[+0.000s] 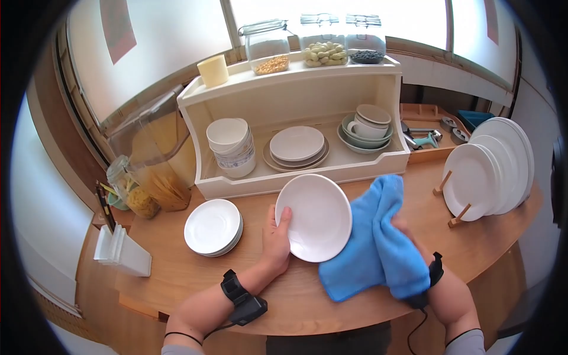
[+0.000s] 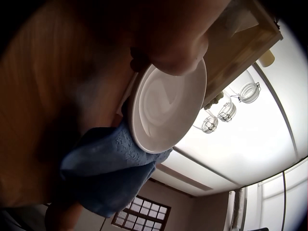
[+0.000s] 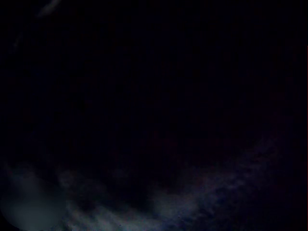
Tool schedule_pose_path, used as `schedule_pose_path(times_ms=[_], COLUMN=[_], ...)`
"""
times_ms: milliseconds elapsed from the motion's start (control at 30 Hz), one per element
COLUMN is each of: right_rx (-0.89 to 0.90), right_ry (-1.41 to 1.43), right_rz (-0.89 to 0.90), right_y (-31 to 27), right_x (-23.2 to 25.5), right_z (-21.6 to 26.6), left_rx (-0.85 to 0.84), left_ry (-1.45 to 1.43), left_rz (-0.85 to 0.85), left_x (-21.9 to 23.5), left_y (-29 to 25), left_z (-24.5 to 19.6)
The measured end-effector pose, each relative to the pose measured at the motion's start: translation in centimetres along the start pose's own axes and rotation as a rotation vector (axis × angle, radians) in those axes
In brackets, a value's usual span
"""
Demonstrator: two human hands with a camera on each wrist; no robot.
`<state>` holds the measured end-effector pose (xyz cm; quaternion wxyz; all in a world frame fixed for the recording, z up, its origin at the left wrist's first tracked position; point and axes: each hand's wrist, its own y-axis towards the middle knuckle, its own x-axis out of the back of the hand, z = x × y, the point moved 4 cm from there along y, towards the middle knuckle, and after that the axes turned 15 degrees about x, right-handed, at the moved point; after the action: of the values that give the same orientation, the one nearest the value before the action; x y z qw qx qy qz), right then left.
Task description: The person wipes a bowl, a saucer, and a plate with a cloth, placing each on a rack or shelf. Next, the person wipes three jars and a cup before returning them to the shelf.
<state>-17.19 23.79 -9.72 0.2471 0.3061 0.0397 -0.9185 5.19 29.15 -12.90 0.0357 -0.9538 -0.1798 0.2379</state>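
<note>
Plate (image 1: 313, 218), round, white and glossy with a raised rim, is held above the front of the wooden table (image 1: 290, 316), tilted toward the head camera. The left hand (image 1: 276, 241) grips its left edge, thumb on the upper face. Across the right hand (image 1: 415, 239) drapes a blue cloth (image 1: 376, 254), soft and thickly folded; it hides most of the fingers, so how far they close cannot be told, and the right wrist view is nearly black. At the left, a stack of white plates (image 1: 213, 226) stands near the left hand. Behind is a cream shelf (image 1: 296, 97) with bowls (image 1: 229, 148) inside and 3 clear glass jars (image 1: 324, 54) on top; the middle jar seems to hold peanuts. Rightward, more white plates (image 1: 471, 177) stand upright between wooden pegs (image 1: 460, 216).
</note>
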Motion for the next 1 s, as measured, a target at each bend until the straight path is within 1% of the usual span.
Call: schedule_pose_path(times_ms=[33, 67, 133, 200, 267, 300, 333, 400, 467, 533, 567, 600, 667, 733, 800, 933, 1000], right_rx=[0.047, 0.054, 0.168, 0.223, 0.183, 0.248, 0.245, 0.295, 0.310, 0.303, 0.306, 0.303, 0.302, 0.321, 0.327, 0.311, 0.323], right_ry=[-0.008, 0.008, -0.213, -0.439, -0.519, -0.526, -0.515, -0.608, -0.626, -0.639, -0.634, -0.630, -0.627, -0.606, -0.609, -0.603, -0.594], right_rz=[0.102, 0.098, 0.164, 0.173, 0.204, 0.246, 0.243, 0.334, 0.345, 0.344, 0.339, 0.340, 0.336, 0.364, 0.359, 0.349, 0.352], right_y=[1.5, 3.2, 5.8, 6.3, 5.3, 5.4, 5.3, 5.5, 5.6, 5.4, 5.4, 5.4, 5.5, 5.6, 5.7, 5.5, 5.6], right_x=[0.4, 1.8, 4.8, 4.8, 3.6, 3.4, 3.6, 3.1, 3.2, 3.0, 3.1, 3.2, 3.4, 3.4, 3.6, 3.5, 3.5], right_z=[-0.1, -0.8, -1.8, -1.8, -0.9, -1.1, -1.3, -1.6, -1.8, -1.3, -1.3, -1.4, -1.7, -1.8, -1.9, -1.8, -2.0], left_rx=[-0.002, 0.000, 0.015, -0.017, -0.022, -0.025, -0.032, 0.027, 0.029, 0.100, 0.098, 0.097, 0.163, 0.193, 0.283, 0.289, 0.243], left_ry=[0.017, 0.090, 0.182, 0.268, 0.237, 0.244, 0.248, 0.474, 0.689, 0.759, 0.754, 0.759, 0.741, 0.731, 0.765, 0.768, 0.868], left_rz=[0.001, -0.004, 0.002, -0.099, -0.119, -0.164, -0.215, -0.269, -0.328, -0.422, -0.489, -0.486, -0.540, -0.520, -0.539, -0.557, -0.596], left_x=[0.3, 0.8, 0.9, 1.6, 1.8, 2.2, 3.0, 5.2, 8.5, 11.4, 12.6, 13.6, 15.7, 17.3, 18.3, 19.5, 20.4], left_y=[0.2, 0.2, -0.4, -1.1, -2.3, -2.6, -2.9, -3.9, -4.2, -4.5, -4.5, -4.6, -4.8, -4.8, -4.9, -5.0, -4.8], left_z=[0.2, 0.5, 0.2, -0.9, -3.2, -4.6, -6.1, -9.5, -12.6, -14.7, -15.3, -15.7, -16.3, -16.4, -16.2, -15.8, -15.7])
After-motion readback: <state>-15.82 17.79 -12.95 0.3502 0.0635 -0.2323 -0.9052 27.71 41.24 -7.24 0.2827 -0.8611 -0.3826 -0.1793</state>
